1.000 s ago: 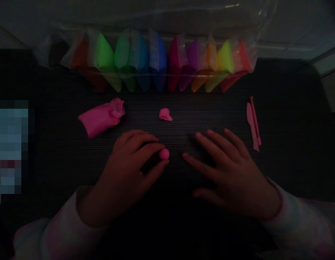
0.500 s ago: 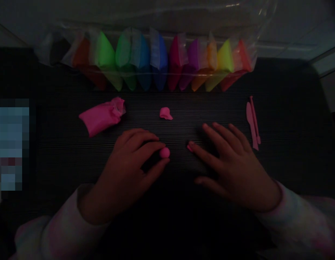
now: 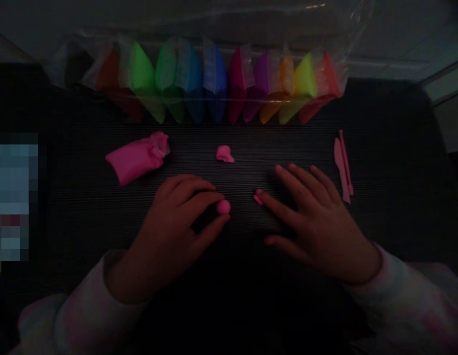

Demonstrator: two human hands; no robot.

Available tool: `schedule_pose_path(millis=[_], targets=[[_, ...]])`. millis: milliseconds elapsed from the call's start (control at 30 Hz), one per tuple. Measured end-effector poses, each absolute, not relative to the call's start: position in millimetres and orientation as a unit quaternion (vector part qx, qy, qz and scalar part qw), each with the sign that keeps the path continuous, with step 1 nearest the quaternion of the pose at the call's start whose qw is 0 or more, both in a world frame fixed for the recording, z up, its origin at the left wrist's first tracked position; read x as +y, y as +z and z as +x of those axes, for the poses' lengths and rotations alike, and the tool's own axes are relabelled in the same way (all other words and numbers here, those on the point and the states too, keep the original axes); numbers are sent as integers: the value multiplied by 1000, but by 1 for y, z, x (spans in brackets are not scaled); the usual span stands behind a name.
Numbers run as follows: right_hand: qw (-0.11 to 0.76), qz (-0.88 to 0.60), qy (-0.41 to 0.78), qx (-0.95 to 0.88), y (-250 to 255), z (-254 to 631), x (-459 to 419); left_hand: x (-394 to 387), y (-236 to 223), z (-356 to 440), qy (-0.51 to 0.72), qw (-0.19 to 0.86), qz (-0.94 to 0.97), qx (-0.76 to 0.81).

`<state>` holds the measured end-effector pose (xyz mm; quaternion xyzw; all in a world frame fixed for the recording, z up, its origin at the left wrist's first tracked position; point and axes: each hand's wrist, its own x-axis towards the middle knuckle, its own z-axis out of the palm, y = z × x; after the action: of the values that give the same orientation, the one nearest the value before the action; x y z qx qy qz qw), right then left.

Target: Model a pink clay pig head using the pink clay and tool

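Observation:
My left hand (image 3: 170,231) pinches a small pink clay ball (image 3: 223,206) between thumb and forefinger, low on the dark ribbed mat (image 3: 392,197). My right hand (image 3: 314,217) lies flat on the mat with its fingers spread; a tiny pink clay bit (image 3: 257,198) shows at its forefinger tip. A loose pink clay lump (image 3: 225,154) sits just beyond both hands. An opened pink clay packet (image 3: 136,158) lies to the far left of the lump.
A clear bag holding a row of several coloured clay packets (image 3: 214,84) lies along the mat's far edge. Pink plastic modelling tools (image 3: 343,165) rest on the mat right of my right hand. A blurred patch covers the left edge.
My right hand has slid forward and slightly right across the mat, and a tiny pink bit has come into view at its forefinger tip. My left hand has kept still on the ball.

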<state>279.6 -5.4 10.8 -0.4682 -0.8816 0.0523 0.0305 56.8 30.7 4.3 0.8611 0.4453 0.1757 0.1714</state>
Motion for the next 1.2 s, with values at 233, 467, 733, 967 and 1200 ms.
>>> schedule_pose_path(millis=[233,467,733,967,1200], targets=[[25,-455,63,-888,11,278,-6,31,4,57,180,169,861,444],[18,-447,71,-891,11,276,-6,31,6,57,177,186,858,445],[14,-444,67,-893,12,275,-6,31,6,57,185,202,854,443],[11,-447,64,-892,11,274,-7,31,7,57,183,215,850,445],[9,-449,62,-891,11,274,-7,30,6,57,189,216,850,442]])
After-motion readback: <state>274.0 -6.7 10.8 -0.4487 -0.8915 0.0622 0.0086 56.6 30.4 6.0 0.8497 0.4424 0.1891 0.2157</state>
